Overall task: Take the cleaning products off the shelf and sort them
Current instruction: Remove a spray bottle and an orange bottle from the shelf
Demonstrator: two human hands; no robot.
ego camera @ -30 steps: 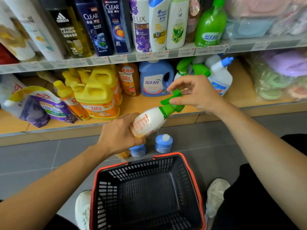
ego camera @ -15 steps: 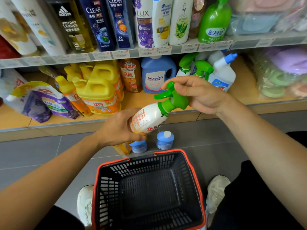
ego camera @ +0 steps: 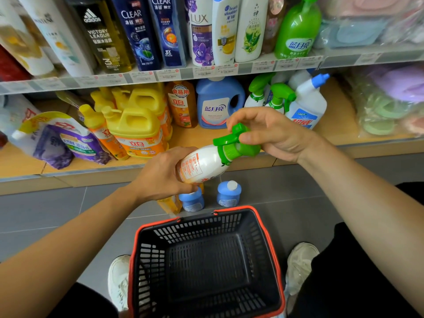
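Nearest, on the grey tiled floor (ego camera: 305,203) between the person's pale shoes, stands a black slotted plastic shopping basket with a red rim (ego camera: 202,228), with nothing visible inside it. Above its far edge the white plastic spray bottle with an orange label (ego camera: 204,164) is held in the air, tilted with its head up and to the right. The left grip (ego camera: 160,177) wraps the lower body, fingers curled round it. The right grip (ego camera: 273,134) closes over the green trigger head (ego camera: 234,143), thumb laid against it. I judge the bottle stiff-walled and glossy, so a little slippery, and fairly weighty if full. The body's waist gives the surest hold, and the head is best taken at the neck, since squeezing the lever could make it spray. The body is rounded and tapers to a ribbed green collar, with red-orange print on the label. Beyond, on the floor, stand a small blue bottle with a white cap (ego camera: 229,193) and a second blue bottle (ego camera: 191,200). Farther back, the lower wooden shelf (ego camera: 332,115) holds green-headed sprayers (ego camera: 277,95), a blue detergent jug (ego camera: 218,104) and yellow handled jugs (ego camera: 137,125).
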